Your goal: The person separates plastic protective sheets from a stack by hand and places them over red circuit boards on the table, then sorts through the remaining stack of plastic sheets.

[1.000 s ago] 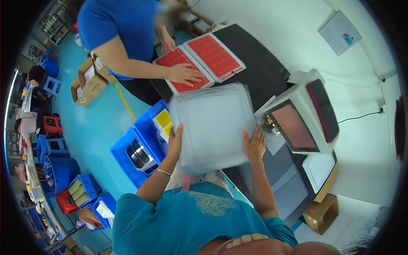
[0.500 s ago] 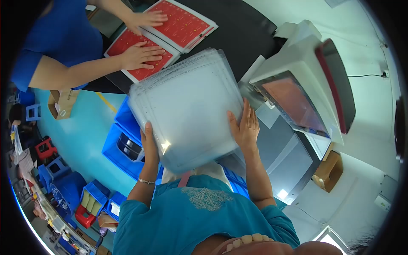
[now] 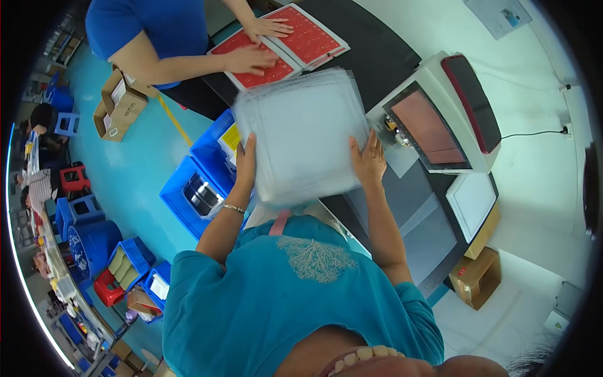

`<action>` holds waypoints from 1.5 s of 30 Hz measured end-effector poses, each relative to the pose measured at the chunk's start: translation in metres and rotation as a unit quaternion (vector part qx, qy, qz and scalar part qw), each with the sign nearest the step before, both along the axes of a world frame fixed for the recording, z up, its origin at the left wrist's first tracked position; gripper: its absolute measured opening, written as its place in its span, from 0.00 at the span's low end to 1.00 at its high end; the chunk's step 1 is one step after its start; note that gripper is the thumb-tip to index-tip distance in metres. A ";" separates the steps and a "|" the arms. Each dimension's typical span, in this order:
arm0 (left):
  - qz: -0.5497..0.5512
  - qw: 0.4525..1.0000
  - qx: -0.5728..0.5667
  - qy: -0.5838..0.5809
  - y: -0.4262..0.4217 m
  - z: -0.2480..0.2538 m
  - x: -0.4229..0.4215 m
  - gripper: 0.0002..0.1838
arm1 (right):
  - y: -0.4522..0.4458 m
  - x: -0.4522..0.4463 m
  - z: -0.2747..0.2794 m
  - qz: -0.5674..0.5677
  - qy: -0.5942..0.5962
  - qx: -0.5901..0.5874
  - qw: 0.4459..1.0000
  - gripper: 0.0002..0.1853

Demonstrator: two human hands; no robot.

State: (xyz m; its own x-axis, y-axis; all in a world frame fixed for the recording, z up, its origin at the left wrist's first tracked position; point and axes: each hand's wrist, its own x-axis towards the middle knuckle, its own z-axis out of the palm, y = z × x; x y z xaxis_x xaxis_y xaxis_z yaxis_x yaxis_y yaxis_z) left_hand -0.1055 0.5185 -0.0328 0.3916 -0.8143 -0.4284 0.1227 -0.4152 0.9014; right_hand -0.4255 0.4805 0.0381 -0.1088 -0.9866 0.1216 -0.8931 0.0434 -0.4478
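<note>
In the middle of the head view, in front of the wearer's teal shirt (image 3: 301, 283), a stack of translucent sheets (image 3: 301, 135) is held between two bare hands. The left hand (image 3: 247, 160) grips its left edge and the right hand (image 3: 369, 162) grips its right edge; the sheets' borders lie slightly out of line with one another. Whether the stack also rests on the black table (image 3: 383, 47) cannot be told. Just beyond its far edge, a co-worker in a blue top (image 3: 173, 31) lays both hands on two red printed panels (image 3: 314, 38), one hand to each, the nearer hand blurred. To the right stands a white machine (image 3: 468, 147) with a reddish window, near the right hand, and grey sheets (image 3: 408, 232) lie on the table below it. To the left, beyond the left hand, sit blue bins (image 3: 178, 196), one with a shiny dark object (image 3: 202, 196) inside. Farther left, an open cardboard box (image 3: 125, 113) stands on the turquoise floor (image 3: 141, 188).
</note>
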 end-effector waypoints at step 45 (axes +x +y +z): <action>-0.344 0.688 -0.300 -0.565 -0.309 -0.012 0.049 0.39 | -0.390 0.192 -0.074 0.374 0.110 -0.157 0.907 0.24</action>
State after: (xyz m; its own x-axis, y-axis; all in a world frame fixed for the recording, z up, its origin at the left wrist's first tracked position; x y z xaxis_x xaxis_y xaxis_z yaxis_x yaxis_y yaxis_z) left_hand -0.0567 0.2097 -0.0446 -0.3669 -0.8713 0.3260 -0.8360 0.4625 0.2952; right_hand -0.2335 0.0901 -0.0355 0.6379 -0.6877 0.3466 -0.6893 -0.7106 -0.1412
